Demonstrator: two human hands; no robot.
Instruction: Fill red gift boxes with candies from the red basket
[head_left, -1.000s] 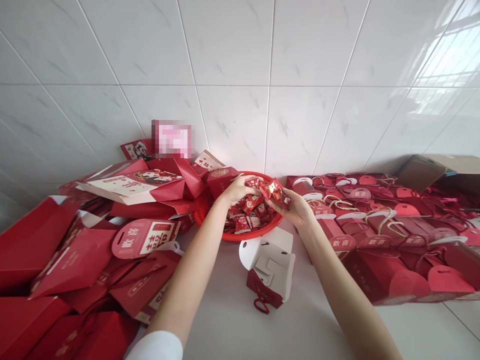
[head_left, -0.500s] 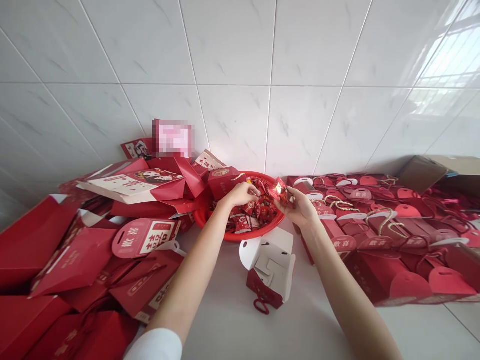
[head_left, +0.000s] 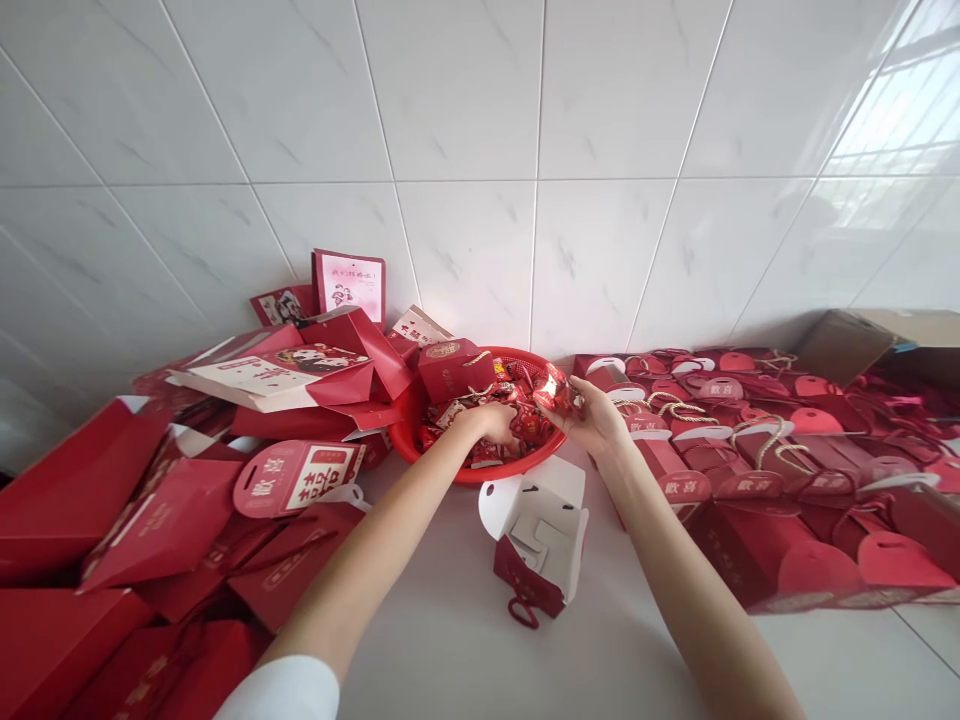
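My left hand [head_left: 498, 424] is down in a red plastic basket [head_left: 541, 460] of red-wrapped candies [head_left: 529, 420]. Its fingers are bent among the wrappers, and whatever they grip is hidden. At the basket's right rim my right hand [head_left: 598, 415] is closed on shiny red wrapped candies [head_left: 553, 388]. In front of the basket stands an open red gift box [head_left: 529, 575], its white inside showing and a red cord loop at its front. A small red box [head_left: 450, 370] sits at the basket's back left.
Red unfolded and half-folded gift boxes [head_left: 157, 520] are piled on the left. Closed red boxes with cord handles [head_left: 757, 480] stand in rows on the right. Behind them is a brown cardboard carton [head_left: 840, 345]. A white tiled wall [head_left: 465, 240] rises behind the table.
My left hand has moved lower and slightly to the right, into the candies. My right hand still holds its candies, slightly lower at the rim. The open box has stayed put.
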